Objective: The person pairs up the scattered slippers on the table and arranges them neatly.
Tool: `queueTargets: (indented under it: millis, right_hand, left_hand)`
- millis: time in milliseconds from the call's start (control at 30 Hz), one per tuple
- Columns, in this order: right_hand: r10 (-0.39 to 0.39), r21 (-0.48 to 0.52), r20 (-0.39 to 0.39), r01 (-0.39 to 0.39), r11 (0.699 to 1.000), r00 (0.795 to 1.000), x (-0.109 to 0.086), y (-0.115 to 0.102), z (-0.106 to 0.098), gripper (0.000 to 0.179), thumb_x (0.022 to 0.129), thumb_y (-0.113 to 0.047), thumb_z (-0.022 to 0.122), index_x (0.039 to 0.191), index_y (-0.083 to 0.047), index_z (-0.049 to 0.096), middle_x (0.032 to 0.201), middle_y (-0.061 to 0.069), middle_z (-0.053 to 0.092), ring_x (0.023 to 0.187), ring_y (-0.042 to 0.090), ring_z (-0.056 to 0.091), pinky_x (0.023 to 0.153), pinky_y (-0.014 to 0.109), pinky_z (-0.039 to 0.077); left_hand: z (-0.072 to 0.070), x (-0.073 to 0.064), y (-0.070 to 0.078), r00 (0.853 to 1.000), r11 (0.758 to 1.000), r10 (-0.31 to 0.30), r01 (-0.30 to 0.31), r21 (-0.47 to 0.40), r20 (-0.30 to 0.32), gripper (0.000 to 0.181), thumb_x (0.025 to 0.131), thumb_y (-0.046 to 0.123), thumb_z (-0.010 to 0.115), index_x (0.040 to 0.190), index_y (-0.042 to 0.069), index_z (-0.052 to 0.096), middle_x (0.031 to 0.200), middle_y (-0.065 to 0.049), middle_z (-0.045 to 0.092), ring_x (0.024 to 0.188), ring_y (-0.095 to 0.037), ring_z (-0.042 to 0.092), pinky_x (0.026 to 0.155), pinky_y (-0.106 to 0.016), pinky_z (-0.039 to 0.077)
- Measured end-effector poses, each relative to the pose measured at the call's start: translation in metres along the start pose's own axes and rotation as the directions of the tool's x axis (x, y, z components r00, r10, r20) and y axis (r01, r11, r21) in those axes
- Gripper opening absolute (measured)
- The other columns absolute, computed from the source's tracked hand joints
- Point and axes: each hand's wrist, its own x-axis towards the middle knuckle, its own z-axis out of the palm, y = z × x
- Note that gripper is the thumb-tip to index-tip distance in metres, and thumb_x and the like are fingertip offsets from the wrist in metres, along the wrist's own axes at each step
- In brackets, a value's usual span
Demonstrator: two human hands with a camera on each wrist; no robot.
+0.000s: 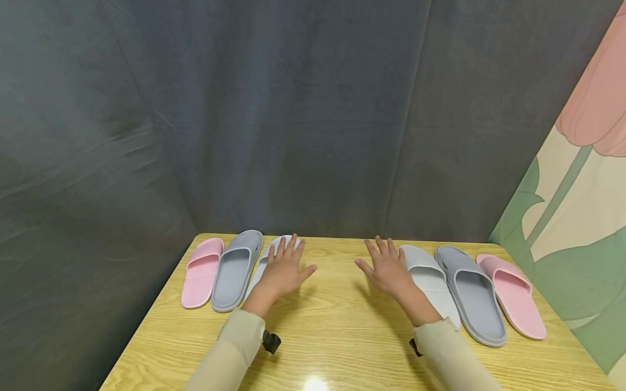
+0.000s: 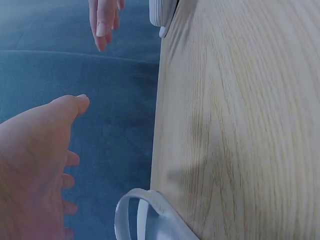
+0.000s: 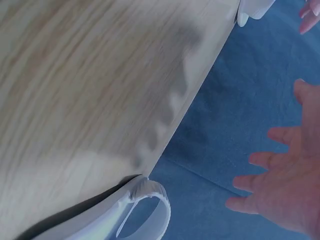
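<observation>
My left hand (image 1: 282, 271) is held palm down above the table with its fingers spread, partly covering a white slipper (image 1: 264, 259) in the head view. Beyond that slipper, to the left, lie a grey slipper (image 1: 232, 277) and a pink slipper (image 1: 199, 279). My right hand (image 1: 389, 270), also spread and holding nothing, hovers beside another white slipper (image 1: 435, 290). To its right are a second grey slipper (image 1: 476, 304) and a second pink slipper (image 1: 520, 309). Both wrist views show the hands raised off the wood, a white slipper (image 2: 160, 217) below the left one.
The wooden table (image 1: 318, 315) carries a slipper row on each side, with bare wood between them. A dark grey curtain (image 1: 293, 119) hangs behind its far edge. At the right stands a wall with a painted tulip (image 1: 592, 119). Black straps (image 1: 270, 342) sit at the wrists.
</observation>
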Motion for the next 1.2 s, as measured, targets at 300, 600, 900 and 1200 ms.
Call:
queueTargets:
  millis: [300,600,900,1200]
  right_hand:
    - [0.022,0.014,-0.016,-0.022,1.0,1.0,0.0,0.007,-0.003,0.068,0.092,-0.055,0.043,0.144,-0.011,0.035,0.148,0.022,0.028,0.136,0.048,0.019,0.103,0.067,0.013]
    - [0.035,0.028,-0.004,-0.035,0.999,0.999,-0.001,0.016,-0.007,0.067,0.093,-0.051,0.046,0.144,-0.01,0.035,0.148,0.024,0.027,0.135,0.049,0.017,0.103,0.067,0.011]
    - [0.046,0.032,0.003,-0.046,0.998,0.999,-0.002,0.025,-0.01,0.066,0.093,-0.049,0.048,0.144,-0.009,0.035,0.147,0.025,0.027,0.135,0.05,0.017,0.102,0.068,0.012]
    - [0.052,0.044,0.007,-0.052,0.998,0.999,-0.003,0.03,-0.011,0.066,0.093,-0.048,0.048,0.143,-0.008,0.035,0.147,0.026,0.027,0.134,0.05,0.017,0.102,0.068,0.011]
  left_hand:
    - [0.001,-0.002,-0.011,1.0,1.0,-0.007,0.007,-0.015,0.017,0.078,0.09,0.068,0.029,0.151,0.021,0.014,0.157,-0.003,-0.002,0.143,-0.03,-0.001,0.112,-0.054,0.003]
    - [-0.001,-0.002,-0.015,1.0,0.999,-0.018,0.018,-0.032,0.015,0.078,0.09,0.066,0.032,0.151,0.02,0.015,0.157,-0.006,0.003,0.143,-0.033,0.005,0.111,-0.056,0.006]
    - [-0.003,-0.001,-0.02,1.0,0.997,-0.021,0.022,-0.078,0.007,0.078,0.091,0.063,0.036,0.15,0.016,0.019,0.157,-0.01,0.008,0.142,-0.035,0.007,0.11,-0.058,0.009]
    - [0.0,0.001,-0.024,1.0,0.996,-0.031,0.031,-0.081,0.004,0.078,0.09,0.064,0.036,0.15,0.016,0.021,0.157,-0.009,0.009,0.142,-0.035,0.009,0.11,-0.058,0.006]
